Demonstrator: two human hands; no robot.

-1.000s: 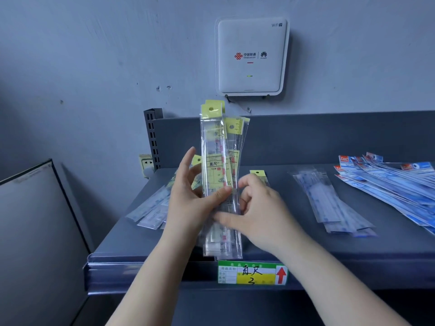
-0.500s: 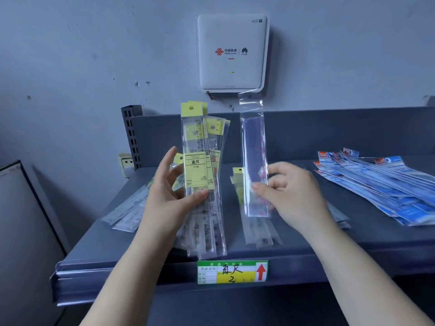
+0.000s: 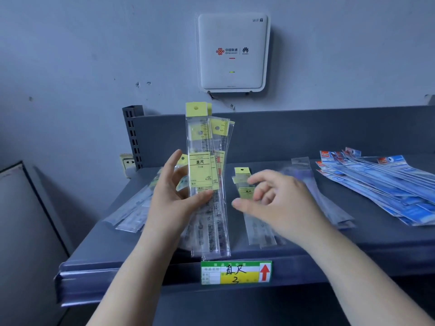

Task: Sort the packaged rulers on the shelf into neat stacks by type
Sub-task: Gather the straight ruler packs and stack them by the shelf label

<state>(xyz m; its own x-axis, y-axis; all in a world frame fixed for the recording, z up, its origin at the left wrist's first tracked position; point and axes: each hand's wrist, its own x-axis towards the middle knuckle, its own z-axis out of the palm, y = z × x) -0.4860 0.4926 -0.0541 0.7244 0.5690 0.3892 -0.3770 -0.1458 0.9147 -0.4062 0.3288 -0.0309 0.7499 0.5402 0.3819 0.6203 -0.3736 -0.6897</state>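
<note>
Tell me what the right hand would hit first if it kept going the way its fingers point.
Probably the upright bundle of yellow-tagged rulers that the left hand grips: the right hand is empty and points left toward it. Depth is unclear, so it might pass behind.

Clear sleeves with yellow header cards and pale yellow labels printed in black make up the bundle of rulers (image 3: 207,175). The fan of packs (image 3: 381,184) to the right is blue and white with red corners. The shelf (image 3: 282,142) is dark grey; its price tag (image 3: 236,272) is green, white and yellow with a red arrow. The wall router (image 3: 232,52) is white with a red logo.
</note>
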